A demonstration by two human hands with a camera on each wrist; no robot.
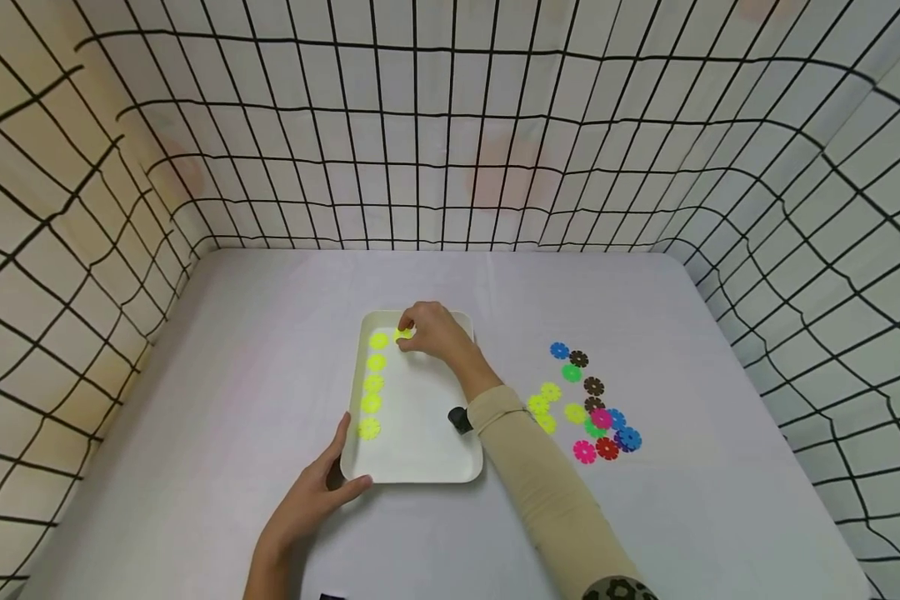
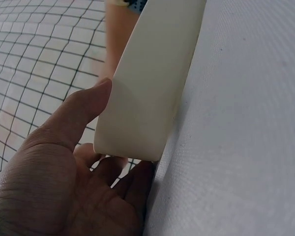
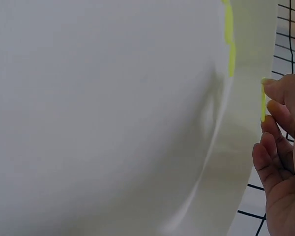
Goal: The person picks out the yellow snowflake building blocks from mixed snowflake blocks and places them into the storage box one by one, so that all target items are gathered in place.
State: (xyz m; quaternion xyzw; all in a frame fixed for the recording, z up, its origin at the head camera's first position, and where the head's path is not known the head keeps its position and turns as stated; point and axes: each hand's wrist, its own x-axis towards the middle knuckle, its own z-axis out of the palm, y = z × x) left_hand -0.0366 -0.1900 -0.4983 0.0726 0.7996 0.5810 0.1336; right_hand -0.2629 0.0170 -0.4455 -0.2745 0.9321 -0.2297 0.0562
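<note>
A white rectangular tray (image 1: 423, 467) lies on the white-covered table. Down its left side runs a column of yellow notched plastic discs (image 1: 373, 382), laid flat. My right hand (image 1: 437, 332) is over the tray's far end and pinches another yellow disc (image 3: 263, 100) between thumb and fingertips. In the right wrist view this disc stands edge-on, above the tray floor. At the tray's near left corner, my left hand (image 1: 311, 498) rests against the outside, thumb along the near edge and fingers along the left side. The left wrist view shows the thumb touching the tray wall (image 2: 142, 93).
Right of the tray lie loose notched discs in several colours, among them yellow discs (image 1: 550, 391), a blue disc (image 1: 559, 351), brown discs (image 1: 593, 386) and a red disc (image 1: 607, 448). Black wire mesh (image 1: 450, 162) surrounds the table at the back and sides.
</note>
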